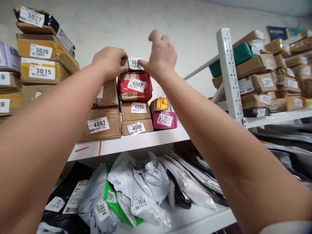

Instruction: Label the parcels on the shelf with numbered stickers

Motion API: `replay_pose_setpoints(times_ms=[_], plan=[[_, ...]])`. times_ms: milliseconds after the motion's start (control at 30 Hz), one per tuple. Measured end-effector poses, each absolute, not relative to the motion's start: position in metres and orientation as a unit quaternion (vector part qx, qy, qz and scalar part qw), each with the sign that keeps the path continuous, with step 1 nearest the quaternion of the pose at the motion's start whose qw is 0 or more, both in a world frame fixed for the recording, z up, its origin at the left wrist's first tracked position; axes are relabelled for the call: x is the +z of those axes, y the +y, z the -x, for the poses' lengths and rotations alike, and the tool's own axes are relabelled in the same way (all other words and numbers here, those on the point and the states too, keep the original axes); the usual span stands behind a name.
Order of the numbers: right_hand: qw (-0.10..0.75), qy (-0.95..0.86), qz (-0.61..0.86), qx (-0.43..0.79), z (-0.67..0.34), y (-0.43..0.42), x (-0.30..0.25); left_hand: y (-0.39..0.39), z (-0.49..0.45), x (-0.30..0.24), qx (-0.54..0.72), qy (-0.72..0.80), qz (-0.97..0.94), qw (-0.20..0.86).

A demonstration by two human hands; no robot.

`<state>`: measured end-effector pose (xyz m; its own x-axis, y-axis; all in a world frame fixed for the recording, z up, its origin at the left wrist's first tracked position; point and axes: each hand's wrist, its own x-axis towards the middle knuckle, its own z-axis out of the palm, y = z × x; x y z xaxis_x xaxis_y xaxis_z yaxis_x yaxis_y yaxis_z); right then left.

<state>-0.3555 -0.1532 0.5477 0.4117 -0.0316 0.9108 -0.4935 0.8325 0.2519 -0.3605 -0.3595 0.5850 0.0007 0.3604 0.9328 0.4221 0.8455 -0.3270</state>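
A small cardboard box [124, 63], its white label partly covered, lies on top of a red-wrapped parcel [124, 85] marked 4007. My left hand [108, 61] has its fingers bent round the left end of that small box. At the box's right end is my right hand [162, 55], its thumb at the label's edge and its other fingers raised and apart. Below the red parcel are two cardboard boxes, one labelled 4008 [125, 111] and one labelled 4006 [148, 125]. Left of them stands a larger box [114, 125] labelled 4002.
Stacked boxes [25, 76] rise at the left. A magenta parcel [174, 120] sits on the white shelf [136, 139] at the right. Plastic mailing bags [146, 208] fill the shelf below. A white metal post [227, 74] stands before more stacked parcels [255, 65].
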Motion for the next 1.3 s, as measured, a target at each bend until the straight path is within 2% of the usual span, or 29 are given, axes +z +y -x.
replay_pose_setpoints(times_ms=[100, 233, 367, 500, 667, 833, 967, 1133, 1300], plan=[[0.76, -0.558, -0.329, 0.064, 0.356, -0.153, 0.556, -0.36, 0.354, 0.58, -0.053, -0.722, 0.246, 0.644], [0.674, -0.601, -0.413, 0.113, 0.363, -0.157, 0.556, -0.359, 0.338, 0.563, -0.014, -0.713, 0.267, 0.648], [0.653, -0.61, -0.425, 0.144, 0.361, -0.161, 0.546, -0.349, 0.326, 0.549, 0.006, -0.705, 0.249, 0.664], [0.66, -0.624, -0.401, 0.12, 0.347, -0.158, 0.535, -0.34, 0.313, 0.54, 0.012, -0.727, 0.182, 0.663], [0.79, -0.512, -0.333, 0.049, 0.326, -0.148, 0.468, -0.345, 0.308, 0.535, 0.116, -0.739, 0.147, 0.647], [0.651, -0.649, -0.381, -0.102, 0.339, -0.151, 0.383, -0.347, 0.32, 0.542, 0.049, -0.741, 0.169, 0.648], [0.633, -0.671, -0.363, -0.131, 0.359, -0.165, 0.362, -0.348, 0.318, 0.534, 0.025, -0.678, 0.204, 0.705], [0.634, -0.669, -0.362, -0.137, 0.366, -0.172, 0.35, -0.356, 0.304, 0.481, 0.053, -0.571, 0.268, 0.774], [0.663, -0.658, -0.347, -0.084, 0.363, -0.157, 0.326, -0.356, 0.285, 0.386, 0.043, -0.432, 0.399, 0.808]])
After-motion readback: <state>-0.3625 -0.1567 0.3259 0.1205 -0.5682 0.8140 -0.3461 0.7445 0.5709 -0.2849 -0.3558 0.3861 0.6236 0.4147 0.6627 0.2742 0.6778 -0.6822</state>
